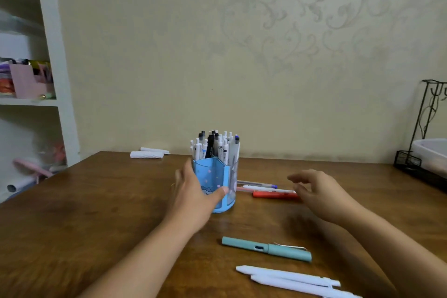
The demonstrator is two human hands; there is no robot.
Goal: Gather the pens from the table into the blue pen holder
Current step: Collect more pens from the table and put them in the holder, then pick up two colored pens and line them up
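Observation:
The blue pen holder (212, 176) stands mid-table, packed with several white and black pens (215, 146). My left hand (193, 191) wraps its left and front side, thumb across the front. My right hand (316, 191) hovers empty, fingers spread, just right of a red pen (273, 194), a white-pink pen (263, 189) and a clear blue-tipped pen (256, 184) lying beside the holder. Nearer me lie a teal pen (266, 249) and two white pens (287, 276), (302, 286).
Two white rolled items (148, 153) lie at the wooden table's (96, 201) far edge. A black wire rack (420, 152) holding a white tray stands at the right. White shelves (31, 80) with clutter rise on the left.

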